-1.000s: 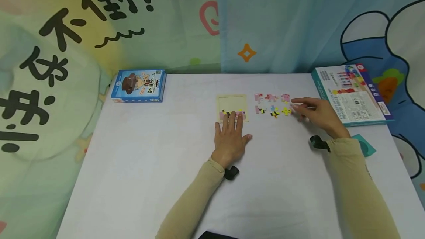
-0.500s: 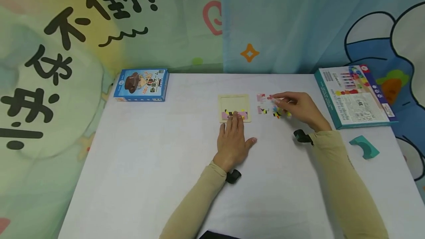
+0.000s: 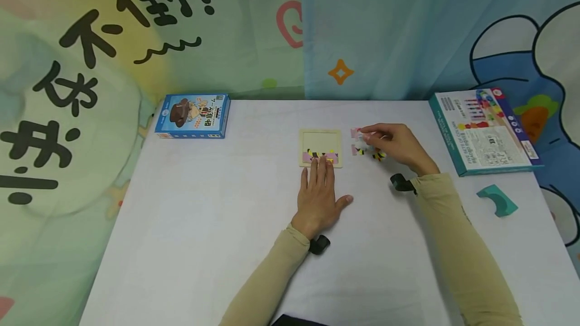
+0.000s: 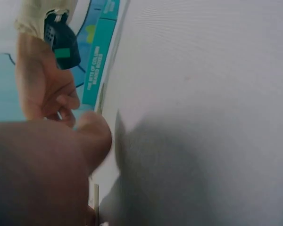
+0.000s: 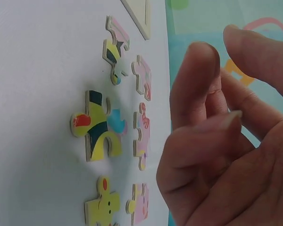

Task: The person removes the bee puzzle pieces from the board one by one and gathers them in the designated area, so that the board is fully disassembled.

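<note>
- Head: we see the right hand has swung leftward from the far side of the loose puzzle pieces and now hangs over them, hiding several. Its sleeve has cleared the teal block.
- The left hand lies flat, fingers straight, tips over the near edge of the puzzle tray, slightly lower on it than a second ago. A strip of pieces fills the tray's near side; we judge the loose ones, just right of it, remain to be fitted.
- Left wrist: we see mostly blurred hand and the box beyond; nothing shows of the tray's inside.
- Right wrist: we find the fingers bent, moderately spread, with nothing visible between them. The bee-striped piece and its neighbours lie flat on the table, so we judge the choosing is unfinished.
</note>
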The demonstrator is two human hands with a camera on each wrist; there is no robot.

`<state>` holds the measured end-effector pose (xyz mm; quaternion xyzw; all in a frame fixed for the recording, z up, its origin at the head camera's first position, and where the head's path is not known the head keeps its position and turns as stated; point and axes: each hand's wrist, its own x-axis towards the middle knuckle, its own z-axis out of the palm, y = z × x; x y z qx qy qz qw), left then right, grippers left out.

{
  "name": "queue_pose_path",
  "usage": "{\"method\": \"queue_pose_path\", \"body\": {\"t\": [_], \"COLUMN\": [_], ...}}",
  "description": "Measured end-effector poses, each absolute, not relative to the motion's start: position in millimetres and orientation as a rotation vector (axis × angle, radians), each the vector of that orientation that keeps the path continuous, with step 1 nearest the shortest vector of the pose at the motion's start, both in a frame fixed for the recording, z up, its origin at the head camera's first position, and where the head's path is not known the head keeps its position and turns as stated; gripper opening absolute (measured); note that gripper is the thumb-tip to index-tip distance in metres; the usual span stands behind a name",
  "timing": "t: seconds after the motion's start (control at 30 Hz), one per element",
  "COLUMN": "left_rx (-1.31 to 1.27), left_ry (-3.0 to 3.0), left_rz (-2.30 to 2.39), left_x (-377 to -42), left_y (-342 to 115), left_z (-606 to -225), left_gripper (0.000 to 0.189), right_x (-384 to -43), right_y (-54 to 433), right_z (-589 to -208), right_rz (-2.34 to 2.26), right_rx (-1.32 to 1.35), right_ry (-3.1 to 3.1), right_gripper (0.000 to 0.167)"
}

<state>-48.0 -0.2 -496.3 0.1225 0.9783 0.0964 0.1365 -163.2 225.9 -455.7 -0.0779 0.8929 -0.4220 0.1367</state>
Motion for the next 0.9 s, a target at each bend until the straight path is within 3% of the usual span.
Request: {"method": "queue_pose_path", "body": {"t": [0.5, 0.9], "left_rx": [0.338, 0.342], "left_ry": [2.825, 2.771], "left_rz": [0.366, 0.316], "left_x": [-43.1, -63.5], "left_y": [2.6, 1.6], "left_z": [-496.2, -498.1], "left_gripper": [0.093, 0.091], "right_x": [-173.1, -189.9], "right_y": [198.3, 170.2], "right_z": [-455.6, -462.2], "right_rz": [-1.228, -1.224], "right_rx": [-0.256, -0.376], "right_ry": [2.509, 2.472], "right_gripper": [0.046, 0.043]}}
